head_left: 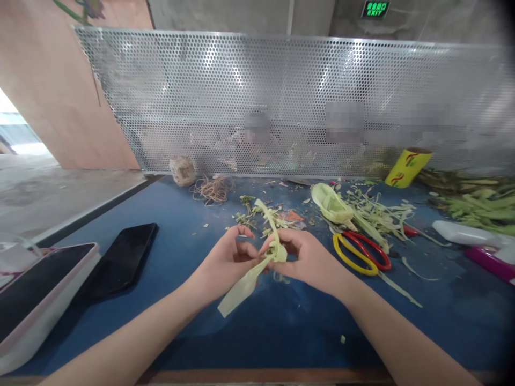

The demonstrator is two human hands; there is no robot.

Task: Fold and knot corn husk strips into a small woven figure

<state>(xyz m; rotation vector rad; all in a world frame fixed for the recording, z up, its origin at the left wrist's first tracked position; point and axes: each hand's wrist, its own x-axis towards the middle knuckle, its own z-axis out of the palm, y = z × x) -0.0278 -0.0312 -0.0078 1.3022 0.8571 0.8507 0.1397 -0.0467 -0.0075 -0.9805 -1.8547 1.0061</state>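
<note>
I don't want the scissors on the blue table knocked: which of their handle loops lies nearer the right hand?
The yellow oval loop, nearer the bare right hand; the red oval loop lies beyond it and farther right.

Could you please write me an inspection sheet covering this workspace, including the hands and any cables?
Surface: blue tabletop, scattered with plant scraps, mostly toward the back.
Work in hand: pale green strip, bent near the fingers, one flat end hanging down.
Clutter: scissors with red and yellow handles beside shredded trimmings; tangled twine; yellow roll; black phone.
Hands: left hand and right hand pinch the strip between them.
Cables: nothing seen.
Surroundings: perforated metal screen behind the tabletop; green exit sign above; people beyond, if any, indistinct.
</note>
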